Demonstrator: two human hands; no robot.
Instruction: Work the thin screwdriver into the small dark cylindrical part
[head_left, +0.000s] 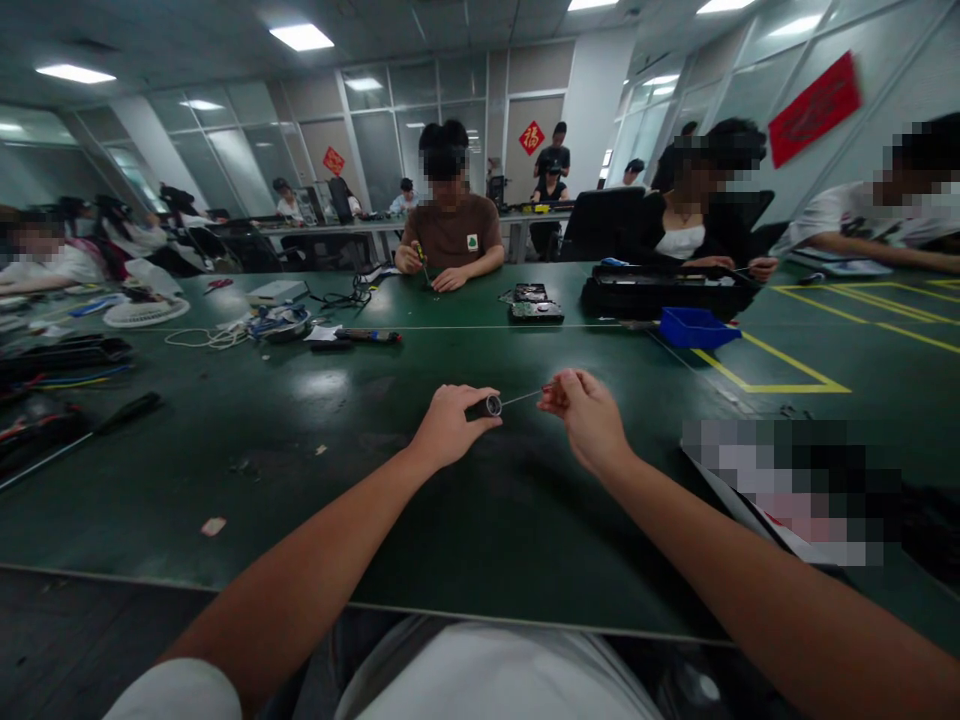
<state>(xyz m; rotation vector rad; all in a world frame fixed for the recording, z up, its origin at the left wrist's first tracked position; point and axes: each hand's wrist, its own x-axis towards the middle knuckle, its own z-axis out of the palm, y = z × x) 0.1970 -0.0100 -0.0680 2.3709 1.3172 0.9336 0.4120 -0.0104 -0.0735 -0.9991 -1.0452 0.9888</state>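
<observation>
My left hand (448,425) is closed around a small dark spool (491,405) with a shiny round end, held just above the green table (315,470). A thin silvery wire (521,398) runs from the spool to the right. My right hand (586,415) pinches the free end of that wire between thumb and fingers, a short way from the spool. Both forearms reach out from the table's near edge.
Across the table a person in a brown shirt (452,232) works with a small tool. A blue bin (697,327), a black case (660,293) and a dark device (535,303) lie beyond my hands. Cables and tools (67,365) crowd the left. Yellow tape lines (780,375) mark the right.
</observation>
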